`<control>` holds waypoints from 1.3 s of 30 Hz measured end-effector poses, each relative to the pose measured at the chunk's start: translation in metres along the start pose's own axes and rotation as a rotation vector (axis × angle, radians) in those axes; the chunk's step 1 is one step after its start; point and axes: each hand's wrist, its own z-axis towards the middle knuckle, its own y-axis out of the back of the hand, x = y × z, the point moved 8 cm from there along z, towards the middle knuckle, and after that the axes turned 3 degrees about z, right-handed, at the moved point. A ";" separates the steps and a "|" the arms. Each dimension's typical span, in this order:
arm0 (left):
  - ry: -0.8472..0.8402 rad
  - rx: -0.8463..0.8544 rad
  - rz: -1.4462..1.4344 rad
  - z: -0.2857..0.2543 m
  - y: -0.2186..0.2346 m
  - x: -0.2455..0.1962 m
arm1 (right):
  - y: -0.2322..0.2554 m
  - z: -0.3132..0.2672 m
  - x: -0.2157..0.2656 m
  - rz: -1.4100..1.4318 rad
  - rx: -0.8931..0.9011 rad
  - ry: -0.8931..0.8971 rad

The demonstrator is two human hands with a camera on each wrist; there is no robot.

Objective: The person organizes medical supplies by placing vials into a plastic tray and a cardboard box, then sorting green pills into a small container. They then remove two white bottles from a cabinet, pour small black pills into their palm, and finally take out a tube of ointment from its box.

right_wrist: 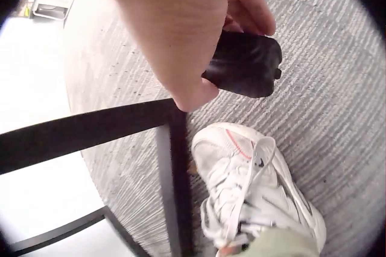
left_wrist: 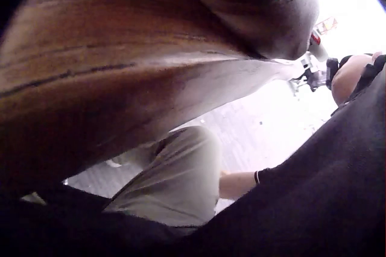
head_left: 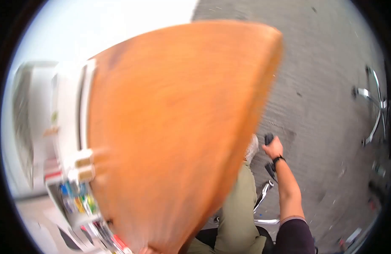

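Note:
A large orange-brown wooden slab [head_left: 178, 110], blurred, fills the middle of the head view. A sliver of my left hand [head_left: 148, 250] shows at its lower edge, the rest cut off by the frame. The left wrist view shows the wood's streaked underside and edge [left_wrist: 139, 82], without the hand. My right hand [head_left: 274, 148] is low over the floor, gripping a black, rounded oblong object [right_wrist: 246, 64] between thumb and fingers. Below it in the right wrist view is a white laced shoe [right_wrist: 247, 178].
A black frame [right_wrist: 175, 172] stands beside the right hand. Grey ribbed floor [head_left: 326, 106] lies around, with a chrome chair base [head_left: 375, 103] at right. On the left, a white bin [head_left: 72, 203] holds colourful small items. My leg [head_left: 240, 211] is under the slab.

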 end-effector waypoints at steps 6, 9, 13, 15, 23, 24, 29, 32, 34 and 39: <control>-0.761 -0.353 0.469 0.013 -0.008 -0.075 | 0.109 -0.135 0.047 0.084 0.133 0.251; -0.819 -0.428 0.256 0.007 0.011 -0.076 | 0.150 -0.206 0.053 0.220 0.382 0.215; -0.744 -0.462 0.016 -0.044 0.037 -0.024 | 0.210 -0.399 0.119 0.318 0.639 0.065; -0.621 -0.449 -0.026 -0.079 0.048 0.023 | 0.217 -0.483 0.132 0.242 0.672 -0.034; -0.304 -0.645 -0.120 -0.198 0.089 0.202 | 0.173 -0.600 0.038 -0.427 0.583 0.243; -0.244 -0.688 -0.137 -0.206 0.094 0.222 | 0.170 -0.596 0.026 -0.635 0.482 0.370; -0.282 -0.699 -0.149 -0.225 0.098 0.252 | 0.112 -0.550 -0.137 -0.562 0.800 0.589; -0.284 -0.681 -0.186 -0.225 0.105 0.244 | 0.086 -0.575 -0.129 -0.230 1.083 0.181; -0.312 -0.718 -0.207 -0.235 0.117 0.231 | 0.077 -0.582 -0.131 -0.148 1.003 0.194; -0.259 -0.623 -0.120 -0.236 0.112 0.232 | 0.042 -0.613 -0.146 -0.016 0.919 0.182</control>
